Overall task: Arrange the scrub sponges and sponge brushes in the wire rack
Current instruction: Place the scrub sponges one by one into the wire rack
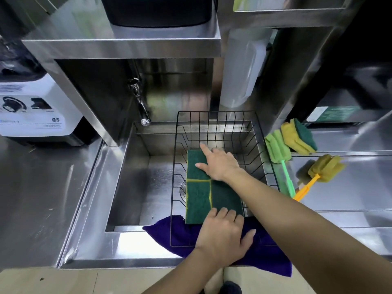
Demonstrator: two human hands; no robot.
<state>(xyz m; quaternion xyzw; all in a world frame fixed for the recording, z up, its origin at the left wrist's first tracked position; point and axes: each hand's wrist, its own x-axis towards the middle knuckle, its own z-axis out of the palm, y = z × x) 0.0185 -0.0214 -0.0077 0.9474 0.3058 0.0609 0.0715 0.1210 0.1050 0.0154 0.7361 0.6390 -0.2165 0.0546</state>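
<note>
A black wire rack [214,117] sits over the sink's right half. Three scrub sponges lie flat in it, dark green side up: a far one [196,166], a near left one [198,200] and a near right one [226,198]. My right hand [220,164] rests palm down on the far sponge with fingers spread. My left hand [222,232] lies at the rack's near edge, fingertips on the near sponges' front edge, thumb out. On the counter to the right lie stacked yellow-green sponges [299,136], a green sponge brush [277,149] and a yellow sponge brush [324,168] with an orange handle.
A purple cloth [269,253] lies under the rack's near end on the sink rim. The steel sink [135,187] is open to the rack's left, with a faucet [142,107] above. A white blender base [36,111] stands at far left. Steel shelves overhang the back.
</note>
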